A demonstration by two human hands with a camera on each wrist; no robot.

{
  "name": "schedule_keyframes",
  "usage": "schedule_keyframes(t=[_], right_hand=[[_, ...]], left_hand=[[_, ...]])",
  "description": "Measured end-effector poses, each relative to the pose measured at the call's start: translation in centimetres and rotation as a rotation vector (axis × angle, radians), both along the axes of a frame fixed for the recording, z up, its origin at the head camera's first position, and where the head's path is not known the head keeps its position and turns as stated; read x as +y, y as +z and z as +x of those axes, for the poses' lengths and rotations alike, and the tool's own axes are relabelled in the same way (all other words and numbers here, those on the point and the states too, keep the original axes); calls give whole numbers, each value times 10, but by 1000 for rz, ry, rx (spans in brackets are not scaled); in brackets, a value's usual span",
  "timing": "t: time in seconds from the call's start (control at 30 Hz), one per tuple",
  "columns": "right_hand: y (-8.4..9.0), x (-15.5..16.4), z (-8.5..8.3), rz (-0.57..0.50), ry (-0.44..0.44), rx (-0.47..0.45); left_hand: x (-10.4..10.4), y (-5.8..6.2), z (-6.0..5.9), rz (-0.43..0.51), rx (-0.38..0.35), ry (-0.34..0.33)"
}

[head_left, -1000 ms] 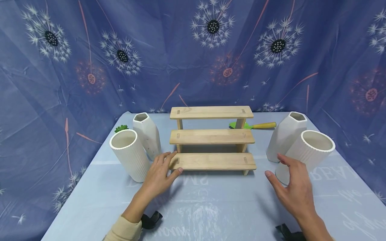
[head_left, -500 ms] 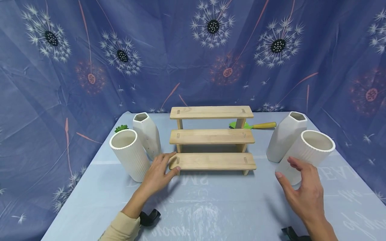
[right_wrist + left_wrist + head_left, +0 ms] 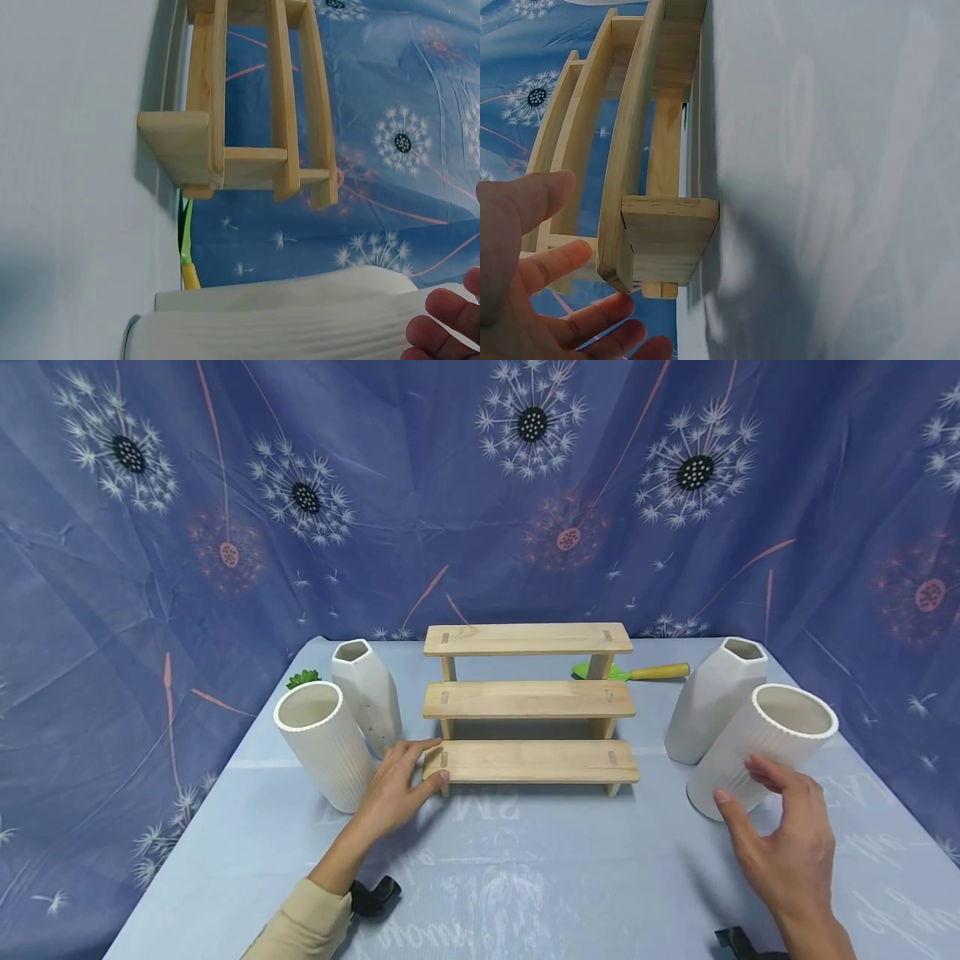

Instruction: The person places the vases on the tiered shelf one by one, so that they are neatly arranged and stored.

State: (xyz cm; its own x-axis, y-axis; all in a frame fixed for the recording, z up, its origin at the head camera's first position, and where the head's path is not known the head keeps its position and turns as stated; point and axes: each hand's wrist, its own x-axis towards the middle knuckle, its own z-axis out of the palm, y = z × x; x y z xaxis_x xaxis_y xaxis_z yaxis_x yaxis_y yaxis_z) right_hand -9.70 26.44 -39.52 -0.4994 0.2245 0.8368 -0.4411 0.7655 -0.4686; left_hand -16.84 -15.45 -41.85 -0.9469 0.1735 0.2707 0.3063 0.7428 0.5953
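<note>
Wooden stepped shelf (image 3: 529, 707): head view has the left hand (image 3: 396, 787) resting fingers-spread against its lowest corner, while the right hand (image 3: 791, 843) (fingers loose, holding nothing) hovers beside the ribbed white vase (image 3: 759, 749). Left wrist view shows the shelf corner (image 3: 660, 240) just past relaxed fingers (image 3: 555, 264). Right wrist view has fingertips (image 3: 448, 321) near the vase (image 3: 277, 330).

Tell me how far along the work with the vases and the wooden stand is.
Nothing looks placed yet: all three steps of the wooden stand are bare. In hand: the left hand rests at the stand's bottom left corner, and the right hand reaches with open fingers for the ribbed vase. All four vases stand on the table.
</note>
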Motion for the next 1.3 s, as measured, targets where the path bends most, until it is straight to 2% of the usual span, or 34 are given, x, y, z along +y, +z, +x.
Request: schedule_keyframes(t=[0.37,0.7,0.97,1.3], right_hand=[[12,0,7,-60,-36,31],[17,1,12,-94,-91,19],[2,18,7,-98,-177,-68],[-7,29,3,-105,-209,-148]], left_hand=[[0,-2,-3,55,-69,0],[-2,-6,-7,123,-120,-7],[-1,-7,-10,172,-179,-14],[-1,-8,-13,224,-231,-36]])
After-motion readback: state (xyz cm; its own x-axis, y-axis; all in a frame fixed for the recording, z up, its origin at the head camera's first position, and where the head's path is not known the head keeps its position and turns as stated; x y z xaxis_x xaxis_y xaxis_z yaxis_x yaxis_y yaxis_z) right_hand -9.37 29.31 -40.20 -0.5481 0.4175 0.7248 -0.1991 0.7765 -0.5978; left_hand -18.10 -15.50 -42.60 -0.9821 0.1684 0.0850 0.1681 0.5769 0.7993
